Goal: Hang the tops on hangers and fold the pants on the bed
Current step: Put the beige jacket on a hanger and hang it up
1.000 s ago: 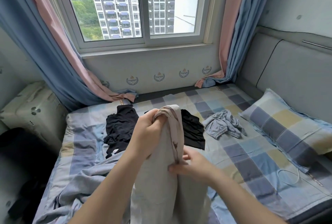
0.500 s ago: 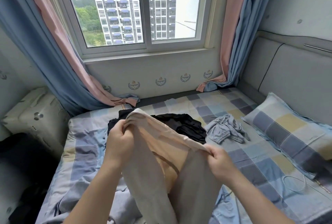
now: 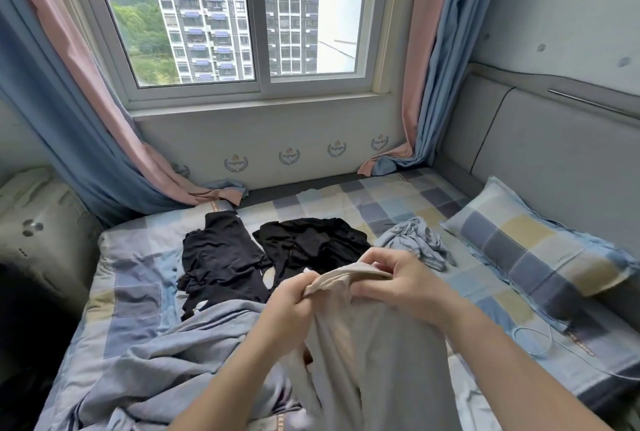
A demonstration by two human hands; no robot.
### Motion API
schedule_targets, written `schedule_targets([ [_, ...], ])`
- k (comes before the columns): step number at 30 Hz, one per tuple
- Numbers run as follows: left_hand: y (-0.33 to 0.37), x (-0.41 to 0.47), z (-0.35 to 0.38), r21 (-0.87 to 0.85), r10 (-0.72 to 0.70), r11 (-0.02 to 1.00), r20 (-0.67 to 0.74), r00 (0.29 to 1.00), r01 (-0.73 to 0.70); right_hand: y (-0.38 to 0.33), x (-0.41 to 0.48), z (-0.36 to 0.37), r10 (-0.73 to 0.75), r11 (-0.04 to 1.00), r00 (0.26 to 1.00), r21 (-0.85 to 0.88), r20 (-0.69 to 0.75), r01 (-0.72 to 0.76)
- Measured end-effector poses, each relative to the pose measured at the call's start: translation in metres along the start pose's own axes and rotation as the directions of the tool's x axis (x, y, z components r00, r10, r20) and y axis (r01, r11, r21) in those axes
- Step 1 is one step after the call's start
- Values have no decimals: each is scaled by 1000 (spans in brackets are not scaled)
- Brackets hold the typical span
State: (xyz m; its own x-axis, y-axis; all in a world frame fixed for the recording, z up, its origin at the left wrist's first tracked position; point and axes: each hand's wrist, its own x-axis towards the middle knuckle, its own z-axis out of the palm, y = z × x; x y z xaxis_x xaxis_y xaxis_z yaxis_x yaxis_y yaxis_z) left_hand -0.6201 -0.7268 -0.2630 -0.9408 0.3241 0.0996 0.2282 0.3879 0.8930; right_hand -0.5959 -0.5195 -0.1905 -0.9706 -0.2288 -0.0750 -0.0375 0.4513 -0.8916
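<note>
Pale beige-grey pants (image 3: 374,354) hang in front of me over the bed (image 3: 131,295). My left hand (image 3: 291,306) grips the waistband at its left end. My right hand (image 3: 401,285) pinches the same waistband just to the right, so both hands sit close together. The legs drop down toward the lower edge of the view, blurred. Two black garments lie flat further back: one (image 3: 221,257) on the left, the other (image 3: 311,243) beside it. A crumpled light blue-grey garment (image 3: 415,243) lies to their right. No hanger is in view.
A checked pillow (image 3: 533,250) lies at the right against the grey headboard (image 3: 554,160). A rumpled grey-blue sheet (image 3: 145,361) bunches at the near left. A thin white cable (image 3: 540,340) loops on the right. Curtains (image 3: 426,84) frame the window (image 3: 242,15). A pale cabinet (image 3: 38,223) stands at left.
My hands, spread apart half a second ago with the waistband stretched open, have come together and lowered, closing the waistband. The black garments behind them show fully now.
</note>
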Motion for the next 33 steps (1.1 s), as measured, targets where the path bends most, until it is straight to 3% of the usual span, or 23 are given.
schedule_targets([
  [3,-1,5,-14,-85,-97,992,-61,993,91,22,-1,-13,163,946,986,-288,33,-147],
  [6,4,7,-28,-223,-210,957,-88,974,186,45,3,-30,187,825,977,-523,-100,-211],
  [8,3,7,-34,-242,-281,933,-27,959,267,52,8,-42,149,793,955,-546,-258,-271],
  [11,-7,10,-33,-185,-418,893,-4,908,410,48,13,-38,35,854,907,-458,-420,-245],
  [13,-6,11,-31,-156,-483,864,5,875,478,41,15,-21,45,911,944,-373,-328,-173],
  [15,2,9,-30,-173,-512,843,32,859,509,38,10,6,95,961,993,-254,-76,-112],
  [17,10,8,-29,-250,-503,828,64,862,502,42,5,38,143,965,980,-240,137,-107],
  [19,18,5,-30,-302,-497,812,88,863,499,57,4,69,193,959,962,-242,194,-144],
  [24,16,3,-42,-293,-528,807,32,848,513,89,9,82,276,924,960,-261,-53,-280],
  [28,13,-5,-46,-225,-524,826,33,851,517,95,11,49,285,945,931,-93,-226,-312],
  [33,5,-13,-33,25,-402,915,71,913,402,59,40,1,42,957,855,-224,-518,-183],
])
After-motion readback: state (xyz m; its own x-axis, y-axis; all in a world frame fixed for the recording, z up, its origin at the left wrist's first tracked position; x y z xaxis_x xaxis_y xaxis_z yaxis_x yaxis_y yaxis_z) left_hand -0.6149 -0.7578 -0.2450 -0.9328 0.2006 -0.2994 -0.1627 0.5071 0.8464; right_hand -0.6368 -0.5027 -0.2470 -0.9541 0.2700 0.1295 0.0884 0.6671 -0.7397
